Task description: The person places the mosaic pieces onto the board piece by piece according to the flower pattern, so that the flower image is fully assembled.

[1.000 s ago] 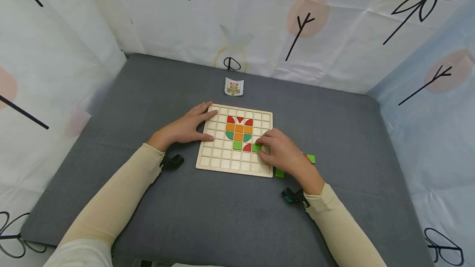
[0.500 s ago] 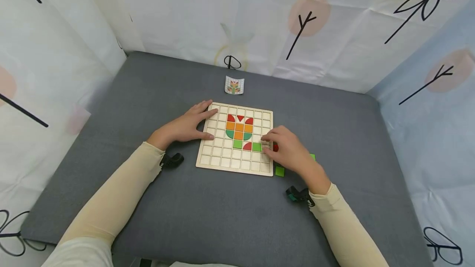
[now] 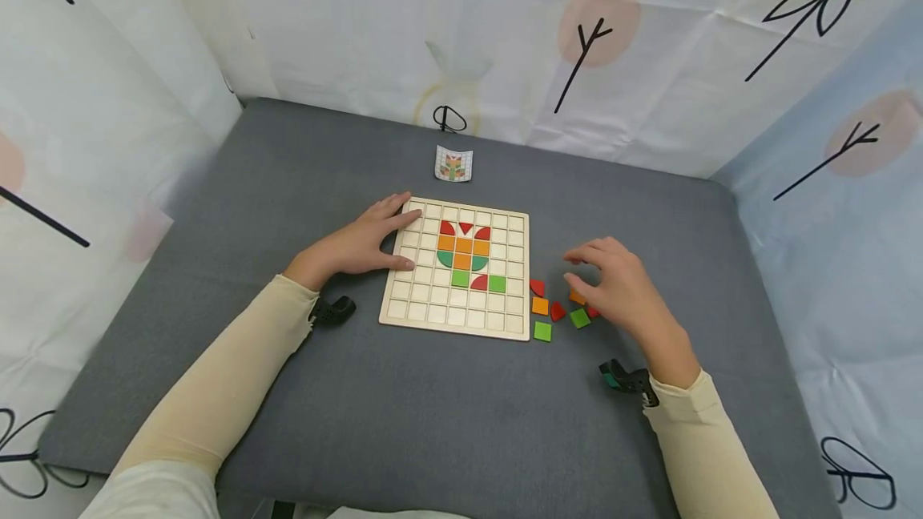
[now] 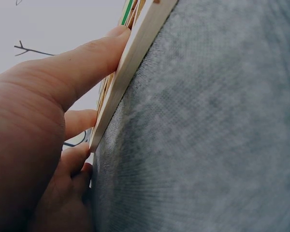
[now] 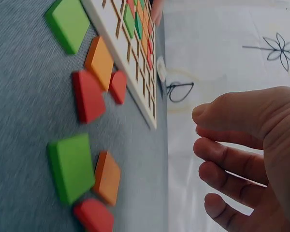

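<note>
A wooden grid board [image 3: 425,313] lies on the table, with red, orange, teal and green tiles set in its upper middle cells. Across the board's left edge rests my left hand [image 3: 353,245], thumb and fingers spread over the frame; the left wrist view shows the thumb [image 4: 94,55] on the wooden rim. To the right of the board hovers my right hand [image 3: 626,287], fingers loosely bent and holding nothing. Below it lie loose tiles: a green square [image 5: 71,169], an orange square [image 5: 107,178], a red quarter-round tile [image 5: 87,96] and several others.
A small printed card [image 3: 453,164] with a coloured grid pattern lies behind the board. The grey table [image 3: 404,415] runs back to white patterned cloth [image 3: 505,46] hung around it. Black wrist cameras sit at both cuffs.
My right hand has let go of the green square, which sits in a cell beside a red tile. It has moved right, uncovering the loose tiles. The left hand stays put.
</note>
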{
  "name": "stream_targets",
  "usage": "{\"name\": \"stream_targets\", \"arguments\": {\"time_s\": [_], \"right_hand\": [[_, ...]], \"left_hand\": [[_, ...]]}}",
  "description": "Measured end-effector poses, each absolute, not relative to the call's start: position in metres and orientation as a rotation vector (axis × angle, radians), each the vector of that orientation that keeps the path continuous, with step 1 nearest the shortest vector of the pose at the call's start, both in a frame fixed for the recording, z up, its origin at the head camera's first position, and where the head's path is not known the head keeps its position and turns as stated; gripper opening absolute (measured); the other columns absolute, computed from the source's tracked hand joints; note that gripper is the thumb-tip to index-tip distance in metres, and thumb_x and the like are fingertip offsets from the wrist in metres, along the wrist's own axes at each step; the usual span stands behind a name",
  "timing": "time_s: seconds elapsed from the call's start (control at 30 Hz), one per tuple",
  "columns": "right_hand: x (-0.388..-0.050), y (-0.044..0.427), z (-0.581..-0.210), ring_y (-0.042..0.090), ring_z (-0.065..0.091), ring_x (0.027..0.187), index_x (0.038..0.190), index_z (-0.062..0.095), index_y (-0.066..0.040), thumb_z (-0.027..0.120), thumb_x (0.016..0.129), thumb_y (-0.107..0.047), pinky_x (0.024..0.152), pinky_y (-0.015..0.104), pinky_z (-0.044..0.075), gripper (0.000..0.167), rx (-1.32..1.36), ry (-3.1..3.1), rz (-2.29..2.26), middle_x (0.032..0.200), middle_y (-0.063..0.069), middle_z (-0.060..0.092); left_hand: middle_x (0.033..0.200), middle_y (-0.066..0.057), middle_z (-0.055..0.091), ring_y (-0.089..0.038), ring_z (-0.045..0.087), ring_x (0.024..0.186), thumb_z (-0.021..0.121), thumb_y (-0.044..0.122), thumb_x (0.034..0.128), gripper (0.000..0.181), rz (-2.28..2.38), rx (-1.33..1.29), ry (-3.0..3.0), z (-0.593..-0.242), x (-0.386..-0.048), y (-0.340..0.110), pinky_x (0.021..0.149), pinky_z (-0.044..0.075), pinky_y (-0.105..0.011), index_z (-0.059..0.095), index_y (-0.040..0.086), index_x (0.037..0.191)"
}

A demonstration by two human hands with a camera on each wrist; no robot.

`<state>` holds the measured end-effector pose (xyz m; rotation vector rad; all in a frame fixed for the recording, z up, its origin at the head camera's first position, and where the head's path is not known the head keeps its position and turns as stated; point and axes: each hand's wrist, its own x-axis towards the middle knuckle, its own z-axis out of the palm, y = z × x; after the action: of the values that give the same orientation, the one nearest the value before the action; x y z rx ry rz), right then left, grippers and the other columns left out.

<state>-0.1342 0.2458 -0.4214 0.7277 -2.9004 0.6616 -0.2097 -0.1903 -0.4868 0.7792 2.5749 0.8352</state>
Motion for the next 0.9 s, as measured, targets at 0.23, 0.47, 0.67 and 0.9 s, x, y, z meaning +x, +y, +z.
{"name": "stream_targets", "arguments": {"time_s": [0.23,0.47,0.67,0.9], "right_hand": [[-0.131,0.252,-0.426,0.035,0.063,0.107,0.118,0.080,0.000,0.084,0.094,-0.003,0.089,0.057,0.054,0.024,0.714,-2.914,0.677,0.115,0.014,0.073],[-0.133,0.238,-0.438,0.032,0.064,0.107,0.118,0.080,-0.002,0.085,0.095,-0.009,0.088,0.054,0.056,0.024,0.754,-2.962,0.714,0.114,0.012,0.074],[-0.136,0.224,-0.451,0.029,0.063,0.106,0.115,0.081,-0.004,0.085,0.097,-0.015,0.089,0.050,0.054,0.022,0.747,-3.045,0.716,0.112,0.008,0.074],[-0.138,0.215,-0.455,0.027,0.062,0.100,0.111,0.082,-0.006,0.086,0.095,-0.014,0.086,0.048,0.053,0.018,0.778,-3.029,0.663,0.106,0.004,0.074]], "left_hand": [[0.182,-0.007,-0.001,-0.036,-0.004,0.166,0.082,0.047,0.0982,0.100,0.824,0.768,2.582,-0.488,-0.210,-0.193,0.129,0.012,-0.063,0.026,0.016,0.175],[0.182,-0.008,0.000,-0.035,-0.004,0.166,0.082,0.047,0.0979,0.100,0.828,0.772,2.585,-0.489,-0.210,-0.193,0.129,0.012,-0.062,0.026,0.016,0.175],[0.182,-0.010,0.000,-0.036,-0.003,0.166,0.083,0.046,0.0975,0.101,0.833,0.781,2.584,-0.489,-0.210,-0.192,0.129,0.012,-0.063,0.025,0.015,0.175],[0.182,-0.010,0.000,-0.036,-0.004,0.166,0.083,0.047,0.0972,0.102,0.833,0.768,2.578,-0.488,-0.210,-0.191,0.129,0.009,-0.062,0.025,0.015,0.175]]}}
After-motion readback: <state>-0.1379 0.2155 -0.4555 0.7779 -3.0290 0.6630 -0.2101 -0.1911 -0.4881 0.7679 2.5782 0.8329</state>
